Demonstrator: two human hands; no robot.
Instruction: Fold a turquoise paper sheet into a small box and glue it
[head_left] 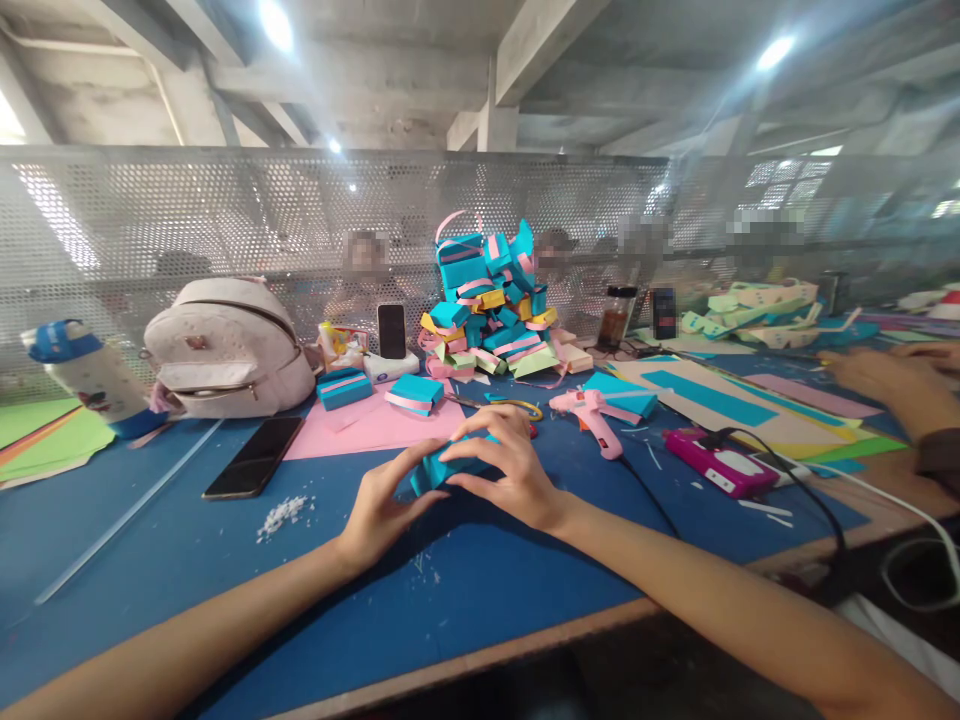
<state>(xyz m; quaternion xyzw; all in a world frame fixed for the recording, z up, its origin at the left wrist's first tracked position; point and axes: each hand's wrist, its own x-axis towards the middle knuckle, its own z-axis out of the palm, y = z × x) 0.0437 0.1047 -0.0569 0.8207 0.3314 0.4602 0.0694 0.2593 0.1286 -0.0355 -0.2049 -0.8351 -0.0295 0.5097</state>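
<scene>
A small folded box of blue paper (429, 472) is held low over the blue tabletop, partly hidden by my fingers. My left hand (386, 498) grips its left end between thumb and fingers. On its right side, my right hand (516, 468) curls over the top, thumb underneath. Just beyond my right hand lie scissors (531, 408) with a yellow handle showing. A pink glue gun (592, 415) rests to the right, its black cord trailing forward. Two similar blue paper boxes, one with a pink band (343, 388) and another (414, 394), sit on or beside a pink sheet (337, 428).
A tall pile of paper boxes (487, 310) stands against the perforated metal screen (285, 200). Leftward are a backpack (225, 350), a bottle (94, 380) and a phone (255, 458). Paper sheets (720, 400), a magenta device (720, 463) and another person's hands (877, 375) are right.
</scene>
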